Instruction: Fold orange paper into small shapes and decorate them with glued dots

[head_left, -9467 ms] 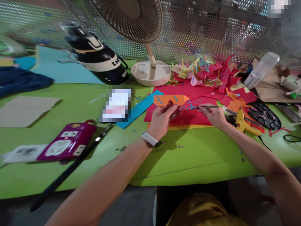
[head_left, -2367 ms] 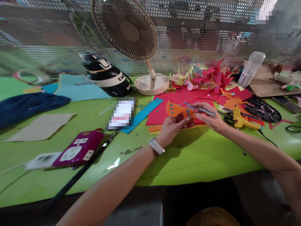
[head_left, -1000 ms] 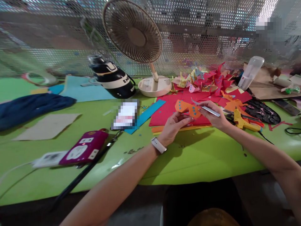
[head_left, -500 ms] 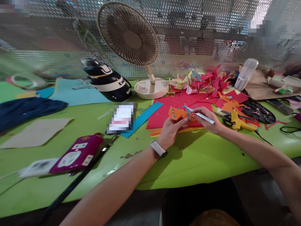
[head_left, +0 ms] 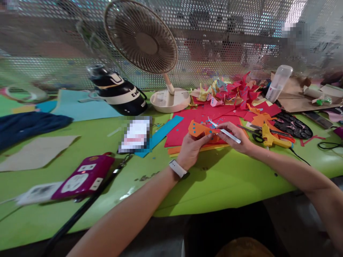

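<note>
My left hand (head_left: 190, 150), a white watch on its wrist, is closed on an orange folded paper piece (head_left: 197, 129) with small blue dots, held just above the red paper sheets (head_left: 184, 130). My right hand (head_left: 235, 137) pinches metal tweezers (head_left: 224, 131) whose tips point left at the orange piece. Both hands hover over the green table (head_left: 214, 178) in front of a pile of folded paper shapes (head_left: 227, 92).
A beige desk fan (head_left: 150, 46) stands behind the papers, a black and white bottle (head_left: 116, 91) to its left. A yellow glue gun (head_left: 272, 137) and scissors lie right of my hands. A purple power strip (head_left: 83, 176) and blue cloth (head_left: 26, 125) lie left.
The orange piece was lying on the red sheets; my left hand has lifted it. The tweezers came in to its right edge. In the last second the hands barely shifted.
</note>
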`<state>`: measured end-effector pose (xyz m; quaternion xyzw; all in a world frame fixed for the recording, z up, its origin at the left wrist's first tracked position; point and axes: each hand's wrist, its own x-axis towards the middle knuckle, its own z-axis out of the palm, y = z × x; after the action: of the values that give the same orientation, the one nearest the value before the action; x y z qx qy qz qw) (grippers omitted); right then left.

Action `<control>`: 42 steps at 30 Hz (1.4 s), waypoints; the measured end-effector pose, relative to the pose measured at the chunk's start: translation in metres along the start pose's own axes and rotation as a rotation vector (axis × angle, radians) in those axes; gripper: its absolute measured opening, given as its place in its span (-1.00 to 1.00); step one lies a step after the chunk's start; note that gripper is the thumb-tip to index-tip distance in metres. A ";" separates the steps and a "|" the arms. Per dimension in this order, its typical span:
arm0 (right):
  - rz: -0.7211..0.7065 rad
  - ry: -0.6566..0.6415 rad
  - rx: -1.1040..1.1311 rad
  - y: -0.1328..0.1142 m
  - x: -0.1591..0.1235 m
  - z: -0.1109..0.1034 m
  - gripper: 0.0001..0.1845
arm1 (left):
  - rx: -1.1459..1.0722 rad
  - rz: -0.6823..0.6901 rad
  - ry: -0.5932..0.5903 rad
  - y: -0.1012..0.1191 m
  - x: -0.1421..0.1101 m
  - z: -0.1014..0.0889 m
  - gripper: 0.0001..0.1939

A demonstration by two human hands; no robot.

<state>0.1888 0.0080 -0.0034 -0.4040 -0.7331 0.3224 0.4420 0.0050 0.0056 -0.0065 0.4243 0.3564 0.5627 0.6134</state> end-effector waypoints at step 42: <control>-0.022 0.163 -0.005 0.023 0.023 -0.033 -0.68 | -0.289 -0.174 0.223 -0.014 0.018 -0.020 -0.63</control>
<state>0.2192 0.0428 0.0000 -0.4220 -0.7000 0.2816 0.5026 -0.0063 0.0256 -0.0263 0.2342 0.3731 0.5964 0.6710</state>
